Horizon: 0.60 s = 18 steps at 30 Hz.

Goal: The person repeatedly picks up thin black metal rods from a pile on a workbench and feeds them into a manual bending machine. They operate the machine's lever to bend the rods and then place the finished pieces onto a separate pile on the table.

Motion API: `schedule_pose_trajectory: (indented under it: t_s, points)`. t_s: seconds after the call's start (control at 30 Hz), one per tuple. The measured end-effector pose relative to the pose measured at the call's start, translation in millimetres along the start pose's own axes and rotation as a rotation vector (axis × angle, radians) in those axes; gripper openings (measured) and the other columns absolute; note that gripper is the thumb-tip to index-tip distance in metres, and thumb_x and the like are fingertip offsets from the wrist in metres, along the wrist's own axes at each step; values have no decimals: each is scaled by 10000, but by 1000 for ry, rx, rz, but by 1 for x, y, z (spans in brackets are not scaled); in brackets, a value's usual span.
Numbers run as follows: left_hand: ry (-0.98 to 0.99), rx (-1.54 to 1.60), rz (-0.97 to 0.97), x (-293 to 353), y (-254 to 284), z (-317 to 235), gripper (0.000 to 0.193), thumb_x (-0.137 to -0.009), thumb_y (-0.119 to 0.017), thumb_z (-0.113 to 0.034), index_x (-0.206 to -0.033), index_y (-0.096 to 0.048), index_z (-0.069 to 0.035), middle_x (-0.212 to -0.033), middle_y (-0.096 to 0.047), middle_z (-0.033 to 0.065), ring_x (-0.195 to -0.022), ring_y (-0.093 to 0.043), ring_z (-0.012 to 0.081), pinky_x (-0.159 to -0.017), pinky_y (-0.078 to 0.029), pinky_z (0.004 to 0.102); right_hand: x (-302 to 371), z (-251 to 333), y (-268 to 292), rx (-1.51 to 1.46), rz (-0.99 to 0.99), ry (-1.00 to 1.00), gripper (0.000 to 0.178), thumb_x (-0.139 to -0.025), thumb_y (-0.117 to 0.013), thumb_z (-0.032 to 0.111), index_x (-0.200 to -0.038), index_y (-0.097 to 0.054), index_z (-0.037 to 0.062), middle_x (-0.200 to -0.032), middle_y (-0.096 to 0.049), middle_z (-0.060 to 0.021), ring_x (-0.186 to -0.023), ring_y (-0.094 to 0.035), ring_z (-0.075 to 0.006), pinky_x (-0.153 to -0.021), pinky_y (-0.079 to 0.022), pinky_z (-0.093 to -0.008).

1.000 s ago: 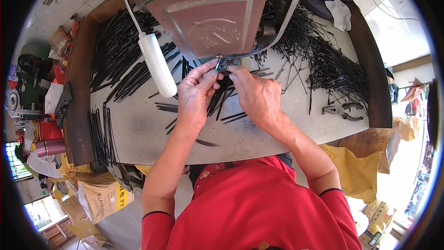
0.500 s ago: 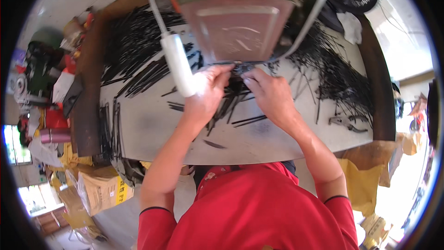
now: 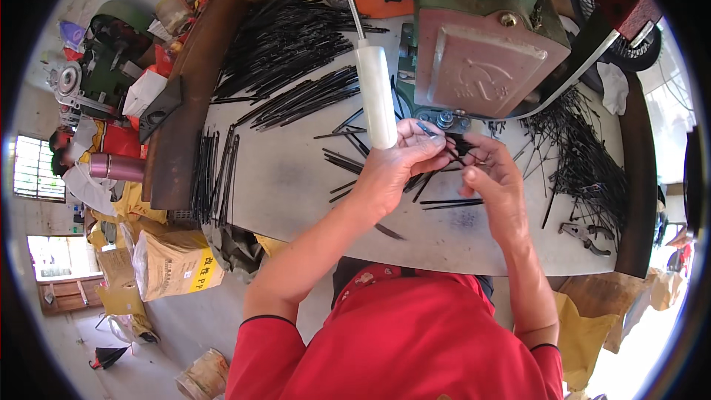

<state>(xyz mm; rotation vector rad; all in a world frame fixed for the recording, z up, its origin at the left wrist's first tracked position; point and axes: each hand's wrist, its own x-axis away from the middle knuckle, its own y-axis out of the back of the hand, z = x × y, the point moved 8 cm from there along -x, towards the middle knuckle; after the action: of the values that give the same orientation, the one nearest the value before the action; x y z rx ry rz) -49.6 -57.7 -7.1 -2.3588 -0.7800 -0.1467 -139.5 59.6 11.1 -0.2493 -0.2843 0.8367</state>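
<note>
My left hand (image 3: 400, 163) is pinched around a thin black strip (image 3: 425, 129), whose tip pokes out between thumb and fingers. It is just in front of the round metal fitting (image 3: 444, 119) at the foot of a green machine with a pinkish front cover (image 3: 485, 67). To its right, my right hand (image 3: 498, 181) has curled fingers with a gap between thumb and forefinger; nothing shows clearly in its grip. Dark pieces between the two hands are partly hidden by fingers. Below the hands lie several loose black strips (image 3: 452, 204) on the pale tabletop (image 3: 296, 185).
Piles of black strips (image 3: 289, 44) cover the back left, and a tangled heap of thin black pieces (image 3: 585, 148) lies at right. Pliers (image 3: 587, 237) rest near the right edge. A white lamp (image 3: 376, 96) hangs beside my left hand. Wooden boards (image 3: 189, 89) border the table.
The view has shifted, so machine and table appear further right. Both hands were together at the machine's foot; now my right hand is drawn back, its thumb and forefinger apart.
</note>
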Motion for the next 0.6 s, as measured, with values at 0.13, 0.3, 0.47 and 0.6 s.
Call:
schedule_pose_trajectory:
  t_s: [0.13,0.3,0.47,0.6]
  points:
    - [-61,-267,101,14,-17,15,217,-863,-644,-86,-1059,-601,-3,-968,-624,41,-850,-592,92,-772,-501,234,14,-42,12,-664,-173,-152,131,-863,-645,58,-984,-636,9,-843,-633,-33,-743,-617,-123,-702,-498,-218]
    - [-860,-1386,-361,3,22,-84,96,-813,-663,-135,-880,-673,-66,-872,-641,78,-764,-611,203,-714,-497,311,29,10,32,217,-178,65,252,-835,-641,31,-1082,-596,14,-786,-646,-52,-667,-625,-135,-638,-507,-259]
    - [-863,-1851,-535,-34,62,-91,104,-770,-690,-151,-850,-669,-88,-849,-619,97,-805,-602,301,-721,-500,376,75,35,-29,1187,257,547,671,-708,-582,-80,-1349,-429,49,-716,-564,-80,-550,-564,-201,-522,-494,-317]
    - [-862,-1837,-524,-36,64,-84,156,-797,-673,-158,-937,-639,-98,-885,-629,98,-822,-603,301,-742,-502,381,86,15,-42,1125,330,765,628,-643,-585,-49,-1263,-516,25,-702,-534,-66,-527,-536,-202,-496,-485,-312]
